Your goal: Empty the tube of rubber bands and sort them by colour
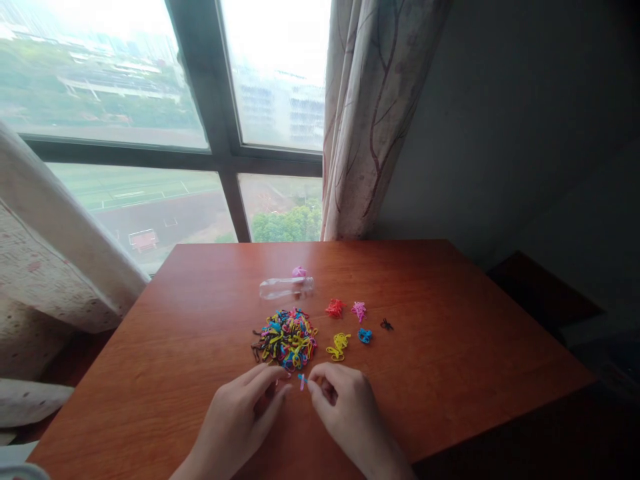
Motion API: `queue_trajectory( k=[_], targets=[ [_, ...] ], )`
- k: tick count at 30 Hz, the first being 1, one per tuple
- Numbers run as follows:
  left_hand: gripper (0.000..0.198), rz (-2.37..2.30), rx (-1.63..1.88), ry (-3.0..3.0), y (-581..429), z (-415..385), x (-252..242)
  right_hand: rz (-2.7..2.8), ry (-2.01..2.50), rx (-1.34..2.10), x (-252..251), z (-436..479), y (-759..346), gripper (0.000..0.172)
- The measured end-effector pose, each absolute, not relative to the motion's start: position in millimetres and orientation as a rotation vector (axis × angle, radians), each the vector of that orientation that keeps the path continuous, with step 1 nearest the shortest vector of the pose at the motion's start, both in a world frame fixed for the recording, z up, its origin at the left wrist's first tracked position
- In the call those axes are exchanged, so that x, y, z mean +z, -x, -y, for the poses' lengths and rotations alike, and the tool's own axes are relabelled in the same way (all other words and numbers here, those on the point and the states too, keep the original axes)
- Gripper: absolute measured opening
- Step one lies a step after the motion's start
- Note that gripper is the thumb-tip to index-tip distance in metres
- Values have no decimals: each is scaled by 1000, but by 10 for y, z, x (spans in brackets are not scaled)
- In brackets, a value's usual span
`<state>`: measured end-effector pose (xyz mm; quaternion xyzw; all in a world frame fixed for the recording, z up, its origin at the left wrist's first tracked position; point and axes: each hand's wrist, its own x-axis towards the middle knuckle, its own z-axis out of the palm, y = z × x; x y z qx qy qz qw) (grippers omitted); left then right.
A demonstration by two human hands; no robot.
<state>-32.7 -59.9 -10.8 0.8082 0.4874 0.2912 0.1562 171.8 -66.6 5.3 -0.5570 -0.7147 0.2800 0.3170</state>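
My right hand pinches a small blue rubber band between thumb and forefinger, with a pink band beside or looped on it. Facing it, my left hand has its thumb and forefinger apart. A bit of pink band shows by the left fingertips; whether they touch it I cannot tell. Just beyond both hands lies a mixed heap of rubber bands in yellow, black, blue, pink and red. Right of the heap sit small piles of yellow bands, red bands, pink bands and blue bands.
A black band or small clump lies farthest right. Behind the heap a clear plastic bottle rests on its side, a pink object behind it. The wooden table reaches the window; curtains hang at both sides.
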Motion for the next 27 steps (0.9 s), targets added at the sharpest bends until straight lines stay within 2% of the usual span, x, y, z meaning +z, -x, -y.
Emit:
queue_trajectory(
  k=[5,9,20,27],
  targets=[
    [29,-1351,852,-2288,297,612,-127,1948,1402,689,84,633,-1573,11],
    [15,-1333,760,-2303,300,611,-114,1990,1401,673,80,632,-1565,14],
    [19,-1404,831,-2305,305,579,-62,1867,1520,599,-79,554,-2002,15],
    [20,-1415,867,-2330,300,585,-36,1721,1668,318,-209,405,-2596,23]
  ],
)
